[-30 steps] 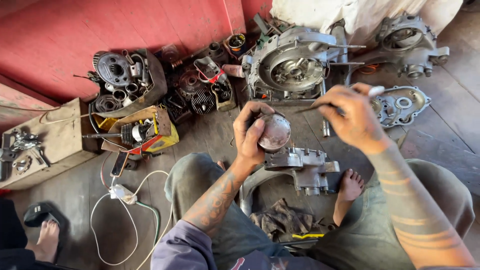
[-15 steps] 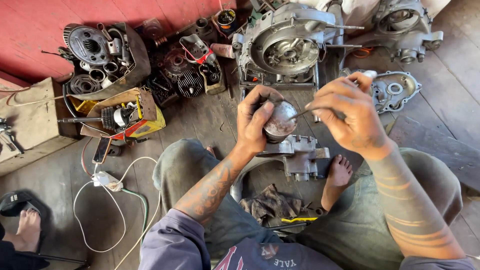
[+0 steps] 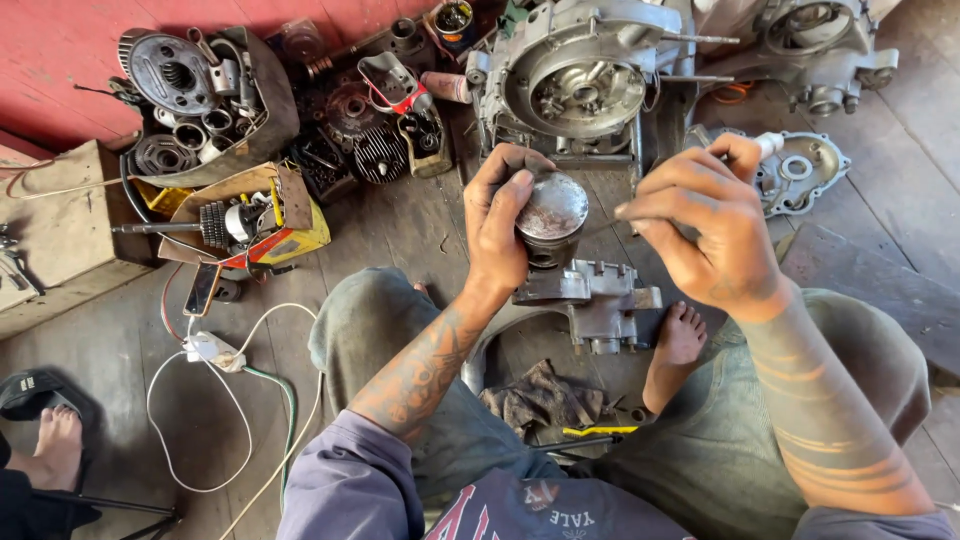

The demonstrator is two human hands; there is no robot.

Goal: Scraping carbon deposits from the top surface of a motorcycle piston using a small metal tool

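Above a grey engine block (image 3: 595, 295) on the plank floor (image 3: 400, 225): piston (image 3: 550, 215), dome up, gripped in left hand (image 3: 500, 225), fingers curled round its side. Right hand (image 3: 705, 230) closed on a thin tool (image 3: 600, 228), tip touching the piston's right edge. Behind, an open crankcase (image 3: 575, 85) and another casing (image 3: 810, 50) near the red wall (image 3: 60, 70). Far left, a box of parts (image 3: 250, 225), white cable (image 3: 200, 400) trailing beside it. Below the block, a dark rag (image 3: 540, 395) between crossed legs.
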